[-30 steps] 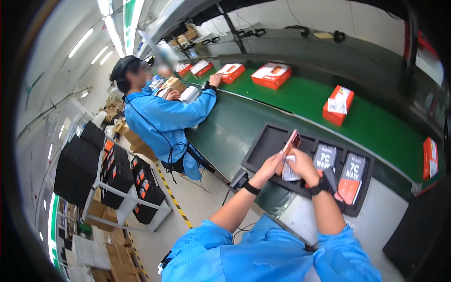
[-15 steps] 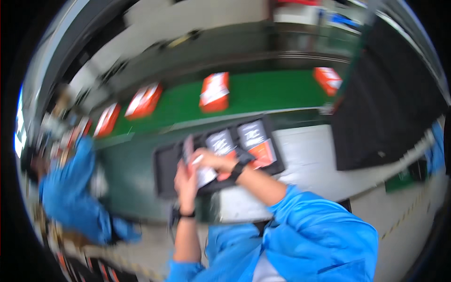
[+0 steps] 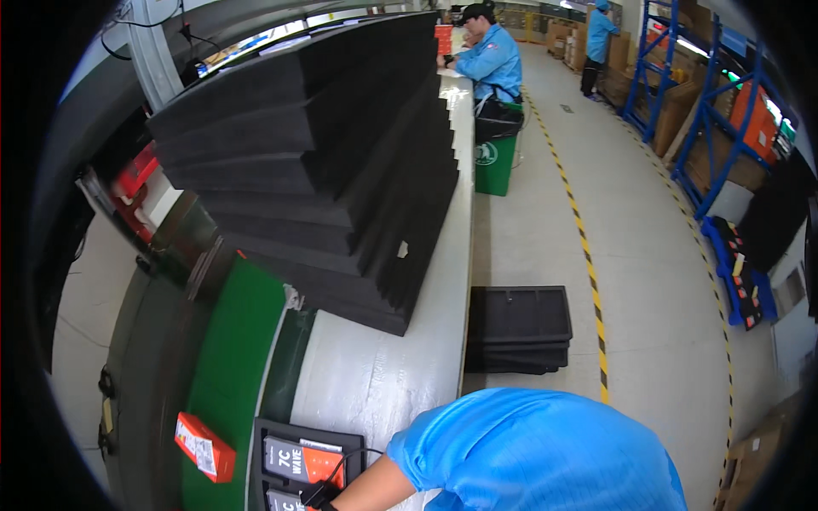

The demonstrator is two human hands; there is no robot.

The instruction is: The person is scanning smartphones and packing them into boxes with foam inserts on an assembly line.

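Observation:
My right forearm [image 3: 379, 487], in a blue sleeve, reaches to the lower edge of the picture. A black band with a thin cord [image 3: 319, 494] sits at its wrist; the hand itself is cut off below. Beside the wrist lies a black tray [image 3: 348, 439] holding flat grey-and-orange boxes. One box [image 3: 298, 460] shows whole in its compartment; another box [image 3: 281, 499] is partly cut off by the lower edge. My left hand is out of the picture. On the green belt left of the tray rests an orange carton [image 3: 204, 447] with a white label.
A tall stack of black foam sheets [image 3: 341, 153] stands on the pale bench [image 3: 375, 375] ahead. Black trays [image 3: 520, 324] are piled on the floor beside it. Farther off are a green bin [image 3: 494, 166], a seated co-worker [image 3: 494, 60], another person [image 3: 599, 43] and blue shelving [image 3: 699, 153].
The view has swung to the right, toward the foam stack and the aisle. Both hands, earlier over the tray with something held between them, have left the picture.

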